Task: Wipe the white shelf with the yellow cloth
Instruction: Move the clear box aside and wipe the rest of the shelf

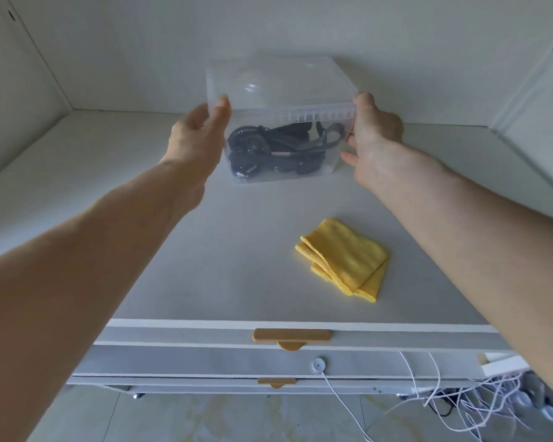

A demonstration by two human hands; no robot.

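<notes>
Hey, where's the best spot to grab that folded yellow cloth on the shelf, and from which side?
Probably from above, at the near right corner of the yellow cloth. It lies flat and folded on the white shelf, its layers stepped along the left edge, so a pinch there might lift only one layer. The right hand is nearer, but both it and the left hand are on the clear box.

**One head view, angled down**

Looking forward and down from head height onto the white shelf (237,256), sitting close above its front edge, taking in the back wall (268,33) ahead and floor (237,419) below. No second view sharing anything.
</notes>
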